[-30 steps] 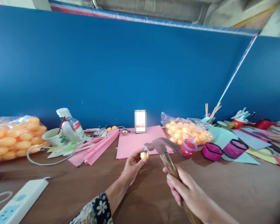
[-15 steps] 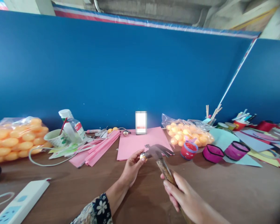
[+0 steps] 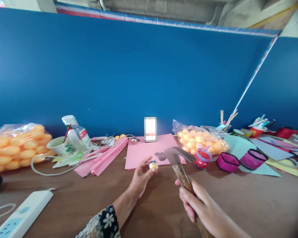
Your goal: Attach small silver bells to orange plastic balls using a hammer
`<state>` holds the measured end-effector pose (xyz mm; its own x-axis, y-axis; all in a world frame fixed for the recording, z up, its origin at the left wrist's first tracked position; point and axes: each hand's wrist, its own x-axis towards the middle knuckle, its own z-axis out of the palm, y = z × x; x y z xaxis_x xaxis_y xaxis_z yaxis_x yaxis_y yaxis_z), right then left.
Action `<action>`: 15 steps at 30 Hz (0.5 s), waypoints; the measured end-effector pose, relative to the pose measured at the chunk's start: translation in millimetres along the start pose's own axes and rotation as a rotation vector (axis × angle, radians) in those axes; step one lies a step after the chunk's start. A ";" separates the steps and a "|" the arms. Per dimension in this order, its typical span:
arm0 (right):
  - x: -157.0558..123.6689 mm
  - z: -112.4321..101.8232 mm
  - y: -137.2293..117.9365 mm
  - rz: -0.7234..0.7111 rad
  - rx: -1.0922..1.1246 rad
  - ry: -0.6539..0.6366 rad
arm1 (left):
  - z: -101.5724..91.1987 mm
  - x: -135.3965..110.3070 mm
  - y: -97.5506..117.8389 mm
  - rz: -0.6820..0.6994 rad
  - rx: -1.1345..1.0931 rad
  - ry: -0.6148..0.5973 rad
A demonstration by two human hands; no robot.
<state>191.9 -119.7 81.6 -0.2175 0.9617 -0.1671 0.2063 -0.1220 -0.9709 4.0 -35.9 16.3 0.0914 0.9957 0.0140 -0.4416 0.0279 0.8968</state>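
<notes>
My left hand [image 3: 141, 177] pinches a small orange ball [image 3: 153, 164] between thumb and fingertips, just above the brown table [image 3: 238, 205]. My right hand [image 3: 201, 208] is wrapped round the wooden handle of a claw hammer [image 3: 175, 157]. The metal hammer head hovers a little above and to the right of the ball, not touching it. A pink paper sheet [image 3: 145, 150] lies right behind the ball.
Bags of orange balls lie at the far left [image 3: 17, 147] and behind the hammer [image 3: 201, 138]. A water bottle [image 3: 76, 134], a paper cup [image 3: 58, 145], pink paper strips [image 3: 101, 158], small coloured cups [image 3: 227, 162] and a white power strip [image 3: 20, 216] are spread around.
The hammer head came down onto the ball half a second ago and has now lifted back up and to the right. My left hand has kept the ball in place.
</notes>
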 end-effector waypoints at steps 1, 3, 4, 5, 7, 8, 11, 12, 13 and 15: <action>-0.2 0.1 0.4 0.005 0.001 -0.008 | -0.1 0.1 -0.1 -0.006 0.006 -0.011; -0.7 0.7 2.3 0.030 -0.020 -0.033 | -0.9 1.0 -0.9 -0.006 0.017 -0.026; -1.0 1.1 3.3 0.043 -0.032 -0.042 | -1.4 1.6 -1.4 0.003 0.017 -0.029; -1.3 1.5 4.0 0.051 -0.039 -0.043 | -1.8 2.4 -2.1 0.018 0.011 -0.028; -1.9 2.2 4.6 0.039 -0.028 -0.027 | -2.4 3.9 -3.2 0.048 -0.005 -0.022; -2.0 2.4 4.4 0.027 -0.013 -0.012 | -2.4 4.4 -3.5 0.059 -0.013 -0.022; -1.7 2.7 3.1 0.016 0.007 0.007 | -1.4 4.3 -3.2 0.057 -0.026 -0.010; -1.4 2.5 2.8 0.027 -0.002 0.001 | -0.9 3.9 -2.7 0.042 -0.026 0.002; -1.1 2.3 2.6 0.040 -0.013 -0.008 | -0.5 3.2 -2.1 0.023 -0.025 0.016; -0.6 1.6 2.5 0.058 -0.027 -0.026 | 0.0 1.9 -1.2 -0.011 -0.020 0.039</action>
<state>191.0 -121.0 79.0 -0.2292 0.9464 -0.2275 0.2448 -0.1702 -0.9545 4.7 -34.0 15.2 0.0618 0.9980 -0.0137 -0.4582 0.0406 0.8879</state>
